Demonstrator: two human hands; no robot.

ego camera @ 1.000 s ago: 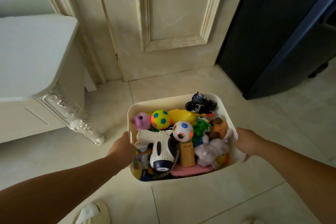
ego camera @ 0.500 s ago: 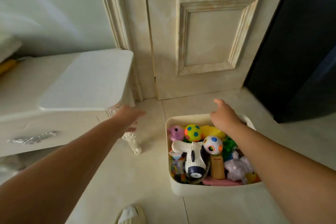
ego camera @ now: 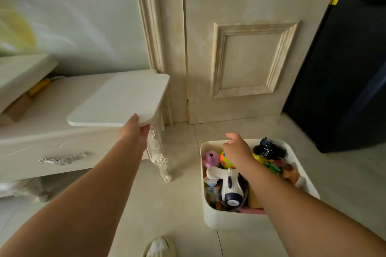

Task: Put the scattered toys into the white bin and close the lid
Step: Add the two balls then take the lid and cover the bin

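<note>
The bin (ego camera: pixel 211 221) and the lid (ego camera: pixel 119 100) are plain white. One toy (ego camera: pixel 210 158) is pink, the ball (ego camera: pixel 225 160) yellow with orange and blue spots, the motorcycle (ego camera: pixel 269 149) black, the blaster (ego camera: pixel 229 188) white with navy.

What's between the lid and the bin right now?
In the head view, only the cabinet's carved leg and bare floor tile lie between the lid, gripped by the left hand, and the bin.

The left hand (ego camera: pixel 133 131) has left the white bin's (ego camera: pixel 229 220) side and now pinches the lid's (ego camera: pixel 121 98) near right corner; the right hand (ego camera: pixel 238 148) has moved above the toys (ego camera: pixel 228 185).
</note>
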